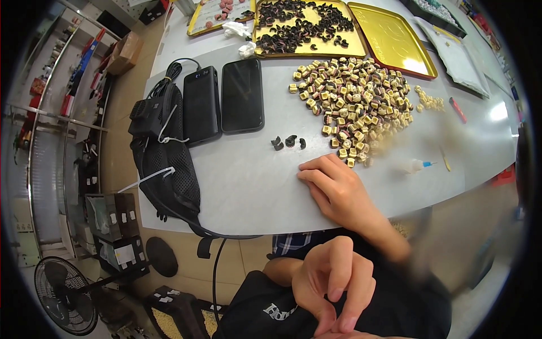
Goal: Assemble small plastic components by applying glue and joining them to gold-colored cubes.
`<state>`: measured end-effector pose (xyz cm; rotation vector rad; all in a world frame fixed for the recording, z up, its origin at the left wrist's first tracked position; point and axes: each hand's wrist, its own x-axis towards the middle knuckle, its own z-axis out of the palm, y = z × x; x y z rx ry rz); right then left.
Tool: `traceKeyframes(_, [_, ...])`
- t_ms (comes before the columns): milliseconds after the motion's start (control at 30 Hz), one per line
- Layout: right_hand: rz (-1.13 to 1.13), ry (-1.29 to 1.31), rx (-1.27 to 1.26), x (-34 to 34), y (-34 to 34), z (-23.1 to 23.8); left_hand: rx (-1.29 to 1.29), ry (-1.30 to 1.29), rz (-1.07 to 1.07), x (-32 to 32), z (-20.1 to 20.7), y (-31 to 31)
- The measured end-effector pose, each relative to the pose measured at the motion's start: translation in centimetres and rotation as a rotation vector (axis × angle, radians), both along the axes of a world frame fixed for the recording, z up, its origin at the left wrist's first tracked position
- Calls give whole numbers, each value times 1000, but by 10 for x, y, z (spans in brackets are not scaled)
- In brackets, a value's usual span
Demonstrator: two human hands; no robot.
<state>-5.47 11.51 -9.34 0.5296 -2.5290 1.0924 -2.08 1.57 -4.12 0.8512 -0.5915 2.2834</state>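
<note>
Close to my body, my left hand [336,277] is raised with thumb and fingertips pressed together; whatever is between them is hidden. My right hand [339,189] rests palm down on the grey table, fingers loosely bent and pointing left, with nothing visible in it. Just beyond its fingertips lie a few dark curved pieces [291,140]. A heap of small cream-and-dark cubes with hollow square faces [367,101] spreads past that hand. Many similar dark curved pieces [307,22] lie in a gold tray [310,52] at the back.
An empty gold tray [389,37] adjoins the full one. Left stand a phone [243,96], a power bank [201,107] and a black mesh pouch [169,186] with cables. Right lie small cream pieces [430,101], a blue-tipped dispenser [420,165] and a red item [458,110].
</note>
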Motion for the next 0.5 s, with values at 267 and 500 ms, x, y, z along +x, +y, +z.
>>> traceKeyframes(267, [-3, 0, -11, -1, 0, -2, -121, 58, -13, 6, -5, -1])
traceKeyframes(500, [-13, -11, -15, 0, -1, 1, -136, 55, -69, 8, -7, -4])
